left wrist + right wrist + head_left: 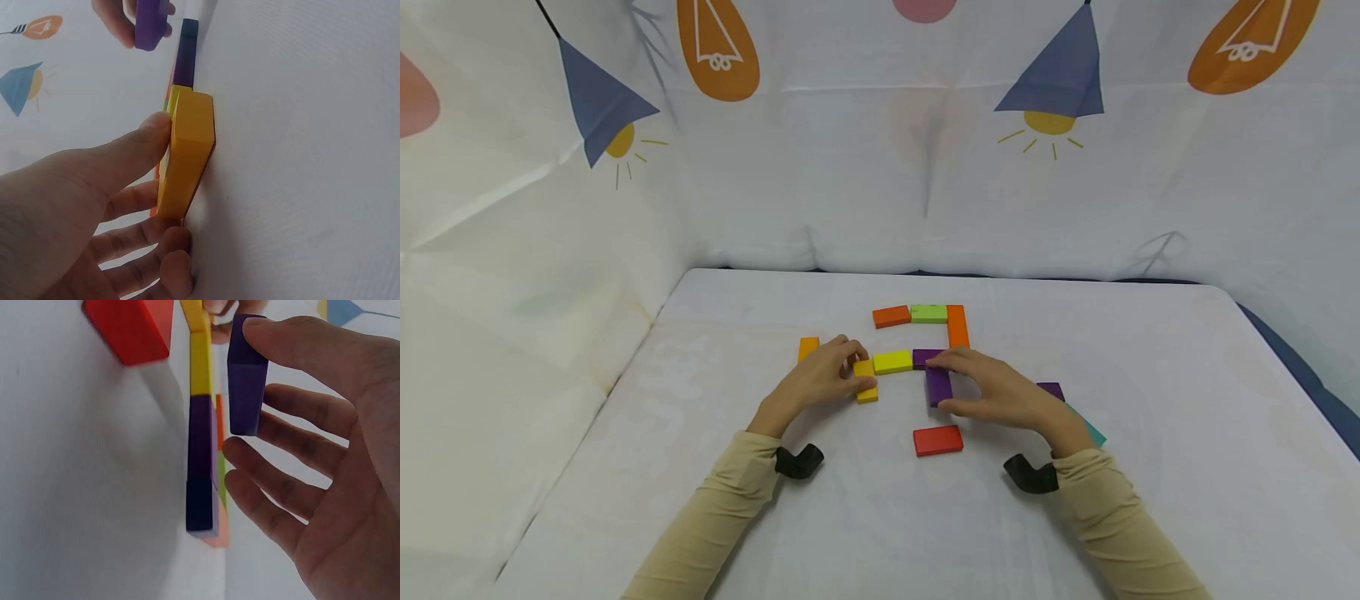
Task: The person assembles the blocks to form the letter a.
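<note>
Head view: two hands work over the middle of the worktop [737,517], well in from its left and right edges. Left hand [815,375] pinches an amber block [866,393] just beside a yellow block [892,362]. Beyond that, toward the right edge, comes the row's purple block [922,359]. Right hand [1000,392] pinches the raised purple block [938,389] by its ends, thumb nearer the wearer. Toward the far edge: orange-red block [891,317], lime block [929,314], orange block [957,327]. Red block [937,442] lies apart, on the wearer's side.

Left wrist view: thumb bears on the amber block, fingers behind it; grip is closed on it. Whether its underside sits flat cannot be told. Judged light, stiff and smooth; best taken by opposite sides, near mid-length.

Right wrist view: raised purple block hangs clear of the worktop, clamped between thumb and fingers, near the row and its dark navy block [200,505]. Likely equally light and hard to break; smooth faces might slip, so an end-to-end hold suits, fingertips kept off the neighbours.
</note>
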Available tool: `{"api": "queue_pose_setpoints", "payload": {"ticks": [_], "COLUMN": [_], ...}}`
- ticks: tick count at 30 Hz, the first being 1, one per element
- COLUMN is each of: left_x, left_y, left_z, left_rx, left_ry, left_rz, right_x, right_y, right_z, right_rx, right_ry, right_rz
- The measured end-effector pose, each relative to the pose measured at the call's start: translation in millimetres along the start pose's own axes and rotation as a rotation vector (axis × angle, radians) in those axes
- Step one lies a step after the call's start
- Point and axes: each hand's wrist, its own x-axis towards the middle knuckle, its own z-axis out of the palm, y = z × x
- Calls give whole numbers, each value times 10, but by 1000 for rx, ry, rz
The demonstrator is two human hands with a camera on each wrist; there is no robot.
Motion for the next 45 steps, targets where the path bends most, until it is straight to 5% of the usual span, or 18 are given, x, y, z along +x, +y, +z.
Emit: {"api": "queue_pose_setpoints", "payload": {"ticks": [9, 20, 45], "left_x": [-17, -30, -32], "left_y": [4, -30, -45], "left_z": [-36, -107, -92], "left_rx": [-1, -80, -114], "left_ry": [3, -81, -74], "left_rz": [7, 28, 47], "right_x": [77, 100, 141], "right_y": [-206, -374, -517], "right_z": [142, 223, 413], "right_rx": [-10, -62, -144], "right_ry": [-49, -67, -118], "right_rz": [-35, -135, -318]}}
